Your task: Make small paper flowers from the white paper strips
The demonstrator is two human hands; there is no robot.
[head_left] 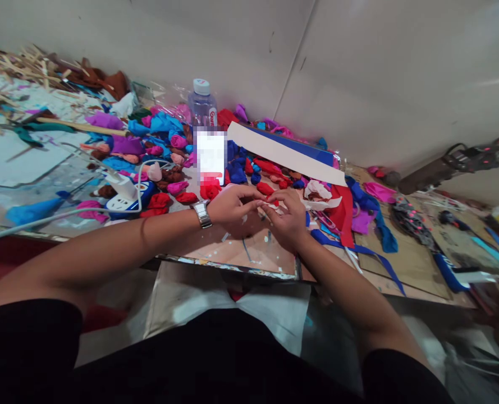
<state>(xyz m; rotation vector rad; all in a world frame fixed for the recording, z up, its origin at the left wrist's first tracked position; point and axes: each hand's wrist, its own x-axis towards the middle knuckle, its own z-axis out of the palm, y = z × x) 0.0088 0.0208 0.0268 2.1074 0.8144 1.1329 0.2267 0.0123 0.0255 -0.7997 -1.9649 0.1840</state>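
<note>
Over the worktop [215,247], left hand [234,205] and right hand [288,217] meet at the fingertips; if either grip holds anything, I can't tell. Seemingly delicate fingerwork, next wanting steadiness.

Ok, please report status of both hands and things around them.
Left hand, right hand: fingertips together, anything held unclear. Red fabric bundles just beyond. Lit screen past left hand.

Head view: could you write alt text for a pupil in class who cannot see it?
A person's left hand and right hand meet fingertip to fingertip over a cluttered workbench; anything held is unclear. Beyond them are colourful bunched material, a bottle and a pale strip.
</note>
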